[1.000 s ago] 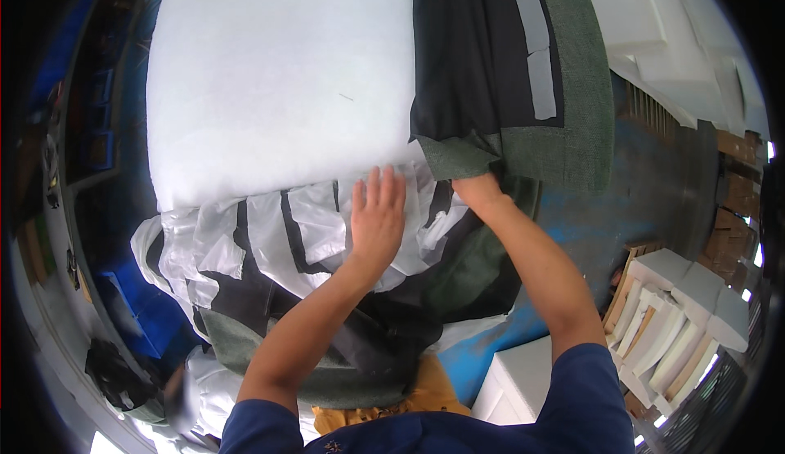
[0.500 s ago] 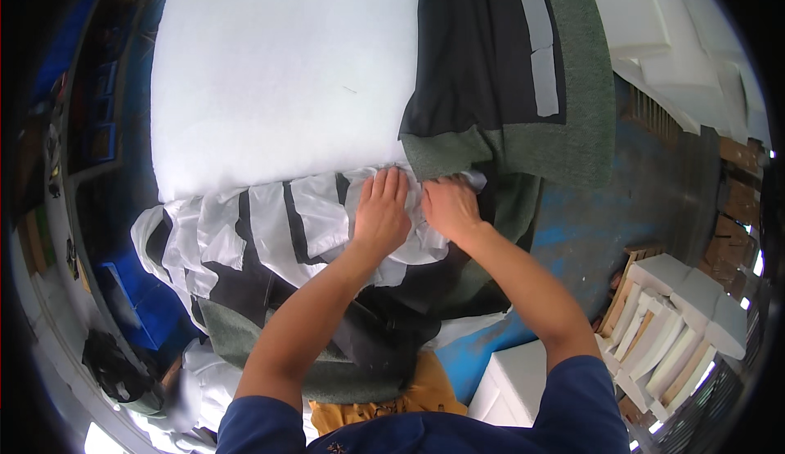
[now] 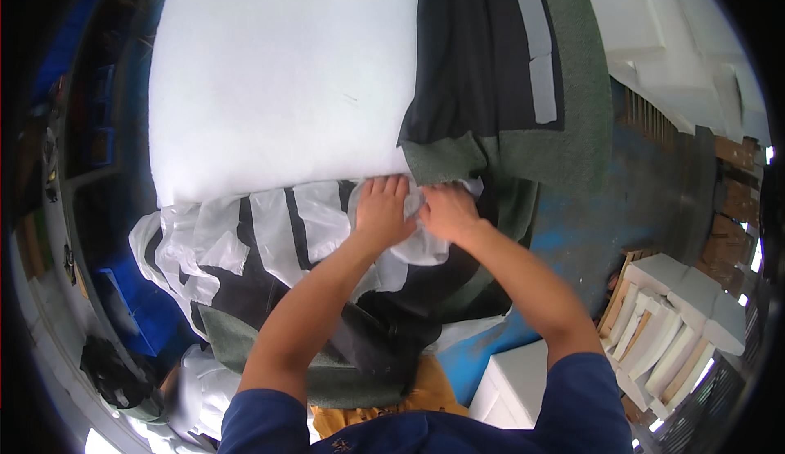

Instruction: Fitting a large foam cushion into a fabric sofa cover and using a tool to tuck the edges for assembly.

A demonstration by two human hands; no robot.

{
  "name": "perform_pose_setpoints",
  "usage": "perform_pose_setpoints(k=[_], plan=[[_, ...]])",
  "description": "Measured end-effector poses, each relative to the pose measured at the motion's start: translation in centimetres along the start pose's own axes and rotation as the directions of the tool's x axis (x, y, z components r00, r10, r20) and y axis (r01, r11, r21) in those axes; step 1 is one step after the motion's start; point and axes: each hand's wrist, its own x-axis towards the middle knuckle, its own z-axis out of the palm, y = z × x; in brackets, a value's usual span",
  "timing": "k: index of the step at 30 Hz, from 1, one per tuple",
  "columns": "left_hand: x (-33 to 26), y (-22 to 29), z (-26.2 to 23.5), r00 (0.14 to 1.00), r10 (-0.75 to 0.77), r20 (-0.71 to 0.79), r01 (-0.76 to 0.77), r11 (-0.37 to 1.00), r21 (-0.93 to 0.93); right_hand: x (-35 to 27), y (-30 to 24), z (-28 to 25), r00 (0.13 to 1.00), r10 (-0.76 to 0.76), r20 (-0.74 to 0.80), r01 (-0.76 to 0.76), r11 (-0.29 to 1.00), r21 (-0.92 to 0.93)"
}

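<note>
Both hands, left hand (image 3: 383, 211) and right hand (image 3: 446, 213), press side by side, fingers flat, on clear plastic sheeting (image 3: 270, 229) below the white foam slab (image 3: 278, 78), gripping nothing.

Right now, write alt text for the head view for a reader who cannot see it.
Both bare hands, left hand and right hand, press side by side on crinkled clear plastic sheeting at the near edge of a big white foam cushion. A dark green fabric cover with black lining drapes over the cushion's right side.

Head cam, fisheye, looks straight down, close on white foam slab (image 3: 278, 78).
</note>
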Motion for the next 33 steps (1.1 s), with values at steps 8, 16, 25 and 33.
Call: perform_pose_setpoints(k=[8,16,25,33], plan=[[-1.6,1.0,-0.9,0.976,-0.119,0.181,0.112,0.993,0.047,2.2,2.1,-2.6,0.846,0.204,0.493,-0.336,0.922,0.194],[0.5,4.6,-4.7,0.977,-0.113,0.183,0.092,0.989,0.116,6.0,6.7,-13.0,0.737,0.595,0.321,-0.254,-0.197,0.947],[2.6,5.8,3.6,0.991,0.125,0.054,-0.124,0.992,-0.009,0.2,3.7,-5.5,0.886,0.236,0.399,-0.061,0.912,-0.405],[2.2,5.6,3.4,0.993,0.067,0.095,-0.069,0.997,0.017,0.2,5.5,-4.5,0.878,0.167,0.45,-0.174,0.984,-0.025]])
